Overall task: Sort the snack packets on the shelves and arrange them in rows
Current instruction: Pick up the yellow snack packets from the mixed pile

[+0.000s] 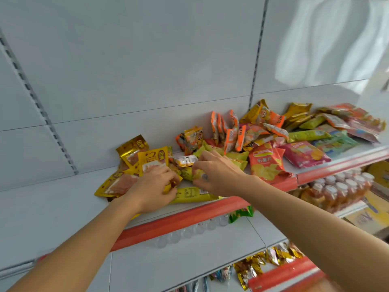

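Red price-strip edging (181,220) fronts the upper shelf (63,199), and both forearms cross it from below to reach the packets.

Nearest the shelf lip lies a long yellow packet (189,194), its long axis roughly parallel to the red edge. It runs from under the left hand (155,186) to beneath the right hand (216,175).

Left hand: fingers curled down onto the gold foil packets (134,163), fingertips pinching a crumpled gold wrapper at its right side. It rests on the left end of the pile.

Right hand: fingers curled round a small yellow-green packet (190,173), held just above the long yellow packet. The two hands are close together, nearly touching, with the small packet between them.

Judgement on the coming move: the gold foil group sits directly left of the hands, so the left hand is the nearer one for squaring it into a row. The unsorted heap extends right and back, so the right hand is nearer to it.

Farther right stand a red crisp bag (267,163) and a pink crisp bag (305,153). Behind them, orange-and-white sachets (229,131) stand partly upright against the back panel. Green and mixed packets (336,131) lie jumbled at the far right. No finished row is visible there.
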Tool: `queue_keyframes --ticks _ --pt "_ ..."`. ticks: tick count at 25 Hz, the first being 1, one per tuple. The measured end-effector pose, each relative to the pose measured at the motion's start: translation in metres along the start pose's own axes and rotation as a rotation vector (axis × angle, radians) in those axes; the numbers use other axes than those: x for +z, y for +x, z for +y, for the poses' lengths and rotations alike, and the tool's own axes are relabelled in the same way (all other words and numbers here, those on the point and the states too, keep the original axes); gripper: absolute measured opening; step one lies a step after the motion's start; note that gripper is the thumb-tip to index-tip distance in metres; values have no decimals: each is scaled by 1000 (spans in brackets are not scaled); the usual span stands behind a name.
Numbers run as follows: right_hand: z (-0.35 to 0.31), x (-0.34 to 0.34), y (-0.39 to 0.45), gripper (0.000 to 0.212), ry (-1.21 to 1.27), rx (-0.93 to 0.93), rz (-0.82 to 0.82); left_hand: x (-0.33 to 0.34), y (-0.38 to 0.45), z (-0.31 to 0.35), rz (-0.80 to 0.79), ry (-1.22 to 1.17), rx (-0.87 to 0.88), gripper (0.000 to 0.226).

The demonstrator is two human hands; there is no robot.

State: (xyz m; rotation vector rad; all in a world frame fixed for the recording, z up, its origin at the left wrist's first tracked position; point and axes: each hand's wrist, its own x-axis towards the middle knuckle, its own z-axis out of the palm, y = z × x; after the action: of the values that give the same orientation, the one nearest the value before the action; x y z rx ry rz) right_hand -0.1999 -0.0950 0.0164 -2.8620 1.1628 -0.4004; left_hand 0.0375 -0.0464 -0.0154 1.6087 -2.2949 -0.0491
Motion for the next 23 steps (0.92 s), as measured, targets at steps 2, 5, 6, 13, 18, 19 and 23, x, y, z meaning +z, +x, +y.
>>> queue_keyframes --ticks 2,5,6,13,18,19,23 --pt "0 6 -6 49 -33 60 -75 9 7 -5 -39 2 56 38" --pt "-6 16 -11 69 -218 78 -144 18 15 -7 -62 -40 88 56" --pt "-9 16 -7 72 -277 65 -177 21 17 -8 -58 -51 88 58" --pt "-1 8 15 78 -325 -21 -399 35 15 -29 82 -173 71 49" --pt "38 -32 12 60 9 -18 -190 26 6 -29 222 -360 -74 52" --pt "40 -39 14 57 95 -9 -97 22 7 -22 264 -388 -110 56" --pt "12 -34 29 83 410 25 54 8 39 31 265 -1120 -249 62"
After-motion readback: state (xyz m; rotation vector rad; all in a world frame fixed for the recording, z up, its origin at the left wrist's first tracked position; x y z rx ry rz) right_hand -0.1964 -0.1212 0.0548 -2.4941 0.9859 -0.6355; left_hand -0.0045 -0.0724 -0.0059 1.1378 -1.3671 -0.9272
